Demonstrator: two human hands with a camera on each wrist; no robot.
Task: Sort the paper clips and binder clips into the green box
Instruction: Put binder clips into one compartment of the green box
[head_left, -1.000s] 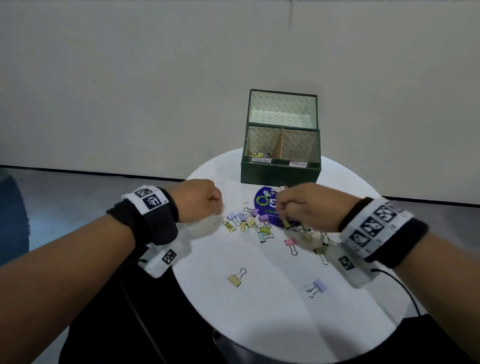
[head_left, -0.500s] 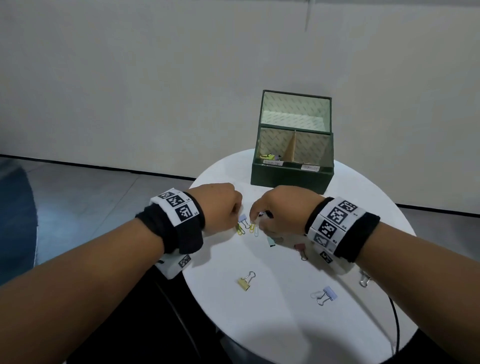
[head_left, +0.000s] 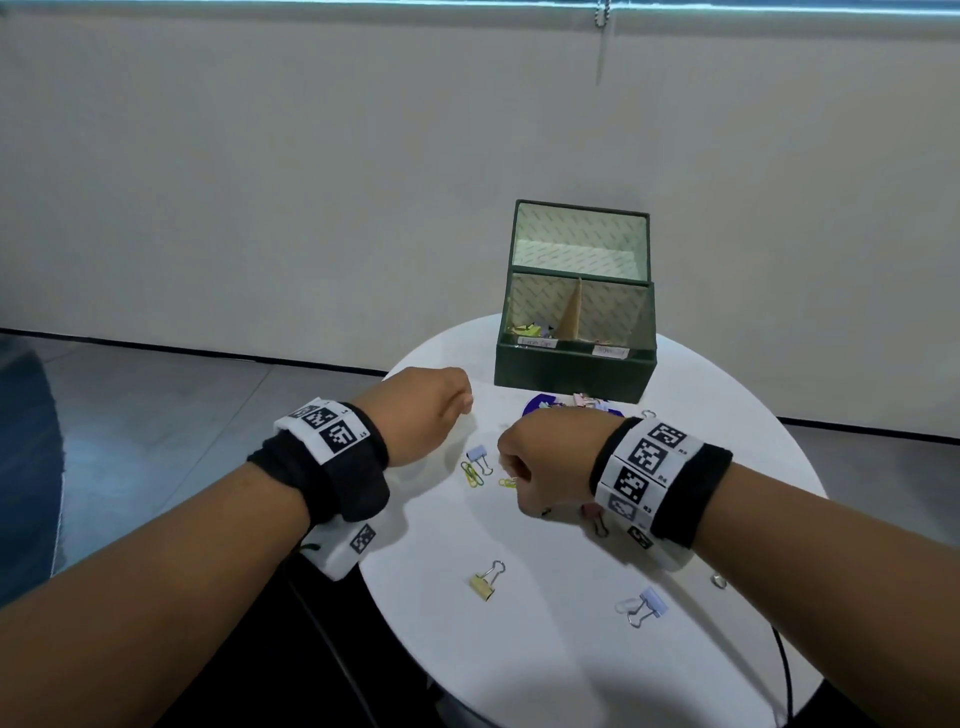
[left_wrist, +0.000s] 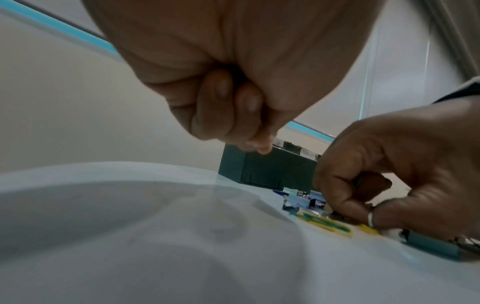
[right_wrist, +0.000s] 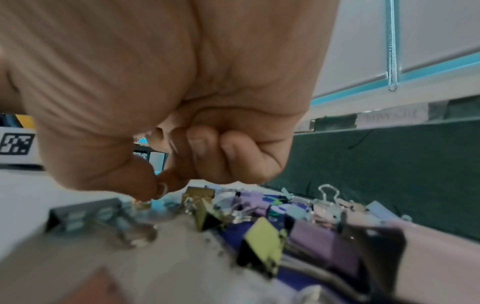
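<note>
Evidently the right hand (head_left: 545, 462) was pinching a white paper clip (right_wrist: 162, 190) (thumb against forefinger) just in front of the green box (head_left: 571, 369); the left hand (head_left: 421, 410) hung fisted, holding nothing I could see. Next, I'd judge, came lifting it to the box's paper-clip compartment.

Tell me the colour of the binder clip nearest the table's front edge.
Yellow binder clip; the head view shows it best.
</note>
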